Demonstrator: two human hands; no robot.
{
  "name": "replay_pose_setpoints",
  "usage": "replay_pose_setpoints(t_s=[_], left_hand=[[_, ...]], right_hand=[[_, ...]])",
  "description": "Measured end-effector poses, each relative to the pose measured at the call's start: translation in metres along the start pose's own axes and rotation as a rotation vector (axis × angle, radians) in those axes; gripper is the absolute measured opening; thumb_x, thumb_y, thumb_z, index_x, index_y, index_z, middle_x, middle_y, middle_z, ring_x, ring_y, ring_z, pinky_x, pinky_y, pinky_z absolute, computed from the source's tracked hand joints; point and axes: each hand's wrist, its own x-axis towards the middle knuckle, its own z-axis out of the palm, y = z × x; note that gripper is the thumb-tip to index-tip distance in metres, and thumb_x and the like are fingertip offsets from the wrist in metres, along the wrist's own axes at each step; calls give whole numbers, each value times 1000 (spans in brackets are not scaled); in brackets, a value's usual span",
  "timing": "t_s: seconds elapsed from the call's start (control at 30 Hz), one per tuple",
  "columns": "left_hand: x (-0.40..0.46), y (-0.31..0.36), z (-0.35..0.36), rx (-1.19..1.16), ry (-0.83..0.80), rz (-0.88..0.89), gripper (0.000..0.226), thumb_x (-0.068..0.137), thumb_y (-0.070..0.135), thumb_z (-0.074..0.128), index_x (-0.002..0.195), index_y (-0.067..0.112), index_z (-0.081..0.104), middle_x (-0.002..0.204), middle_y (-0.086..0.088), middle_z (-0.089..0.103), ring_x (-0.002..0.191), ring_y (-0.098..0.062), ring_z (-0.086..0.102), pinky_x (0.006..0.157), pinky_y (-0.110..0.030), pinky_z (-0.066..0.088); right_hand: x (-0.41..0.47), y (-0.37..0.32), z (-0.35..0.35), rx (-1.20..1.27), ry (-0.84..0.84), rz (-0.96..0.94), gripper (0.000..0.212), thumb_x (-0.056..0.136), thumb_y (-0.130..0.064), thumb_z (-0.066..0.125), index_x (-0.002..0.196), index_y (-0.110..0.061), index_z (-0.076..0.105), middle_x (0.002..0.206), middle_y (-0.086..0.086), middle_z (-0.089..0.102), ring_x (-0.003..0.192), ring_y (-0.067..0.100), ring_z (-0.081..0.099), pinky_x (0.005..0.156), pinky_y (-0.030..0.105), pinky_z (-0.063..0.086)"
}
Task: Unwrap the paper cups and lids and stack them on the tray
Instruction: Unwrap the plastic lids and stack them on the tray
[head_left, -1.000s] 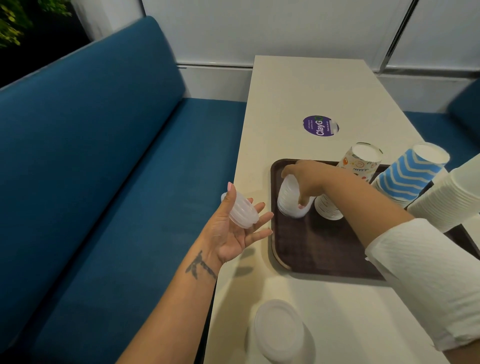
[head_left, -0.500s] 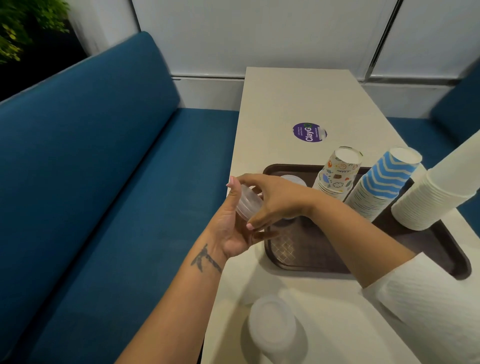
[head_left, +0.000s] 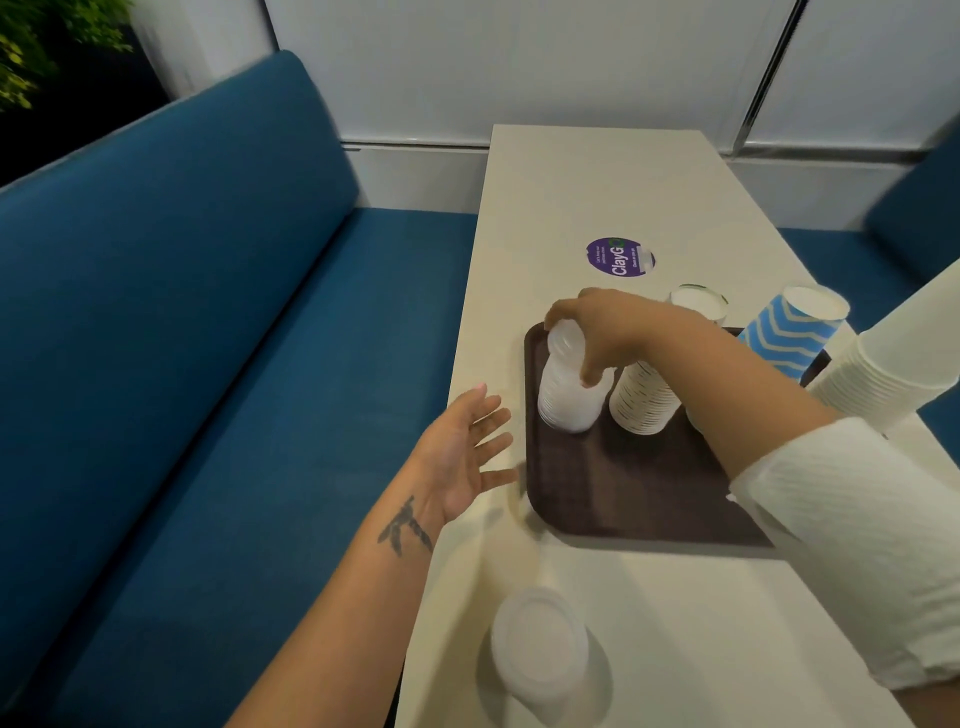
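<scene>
Translucent lid stack (head_left: 566, 384) under right hand (head_left: 605, 325), on tray (head_left: 623, 493)

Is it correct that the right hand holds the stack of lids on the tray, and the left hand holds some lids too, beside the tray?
Not quite. The head view shows the left hand open, palm up, with nothing in it, beside the tray. The rest is right: the right hand grips the stack of lids standing on the tray.
</scene>
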Motion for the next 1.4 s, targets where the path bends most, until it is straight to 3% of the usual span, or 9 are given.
replay_pose_setpoints(t_s=[0.2, 0.4, 0.6, 0.77, 1.0, 1.17, 1.3, 1.4], left_hand=[[14, -5, -5, 23, 56, 22, 24, 97, 35, 51, 110, 19, 62, 120, -1, 60, 119, -22, 53, 90, -48, 49], [19, -5, -4, 10, 61, 16, 21, 97, 33, 51, 107, 18, 62, 118, -2, 62, 119, -23, 54, 91, -47, 49], [20, -4, 3, 52, 77, 22, 20, 97, 30, 53, 112, 19, 60, 119, -1, 61, 120, -23, 53, 94, -47, 48], [19, -1, 9, 93, 123, 76, 35, 98, 31, 53, 130, 16, 55, 129, -1, 58, 119, -20, 53, 90, -44, 50], [-1, -4, 12, 148, 139, 114, 35, 100, 30, 48, 131, 15, 55, 128, 0, 58, 121, -20, 52, 90, -42, 48], [-30, -18, 7, 183, 115, 146, 31, 99, 30, 50, 124, 15, 60, 113, 3, 62, 116, -19, 55, 84, -40, 50], [-52, -35, -4, 213, 112, 157, 27, 99, 31, 48, 118, 17, 62, 110, 4, 65, 115, -18, 56, 88, -41, 49], [-65, -53, -15, 212, 158, 151, 30, 98, 32, 48, 120, 17, 61, 111, 5, 66, 113, -17, 57, 87, -40, 47]], right_hand=[[16, 5, 16, -61, -62, 37, 85, 66, -13, 85, 138, -28, 42, 131, 6, 47, 116, 30, 49, 85, 34, 46], [20, 5, 24, -77, -82, 22, 85, 68, -16, 85, 140, -26, 41, 133, 6, 47, 118, 29, 48, 85, 31, 43], [20, 9, 27, -41, -76, 5, 89, 68, -17, 85, 143, -27, 37, 140, 5, 44, 124, 29, 46, 96, 35, 44], [16, 10, 21, 36, -39, -22, 100, 68, -33, 85, 149, -26, 26, 150, 3, 34, 134, 30, 37, 106, 41, 37], [-33, -15, 18, 333, 298, -100, 61, 84, -40, 70, 138, -25, 44, 142, -2, 48, 125, 18, 48, 99, 28, 37], [-86, -36, 39, 455, 368, -103, 46, 83, -39, 70, 125, -28, 56, 121, -6, 62, 103, 9, 57, 86, 23, 45], [-126, -51, 63, 520, 281, -106, 43, 81, -38, 72, 121, -28, 60, 110, -7, 64, 94, 8, 61, 90, 29, 51], [-148, -59, 88, 481, 101, -135, 66, 73, -41, 79, 132, -27, 52, 123, -2, 58, 107, 13, 58, 97, 32, 47]])
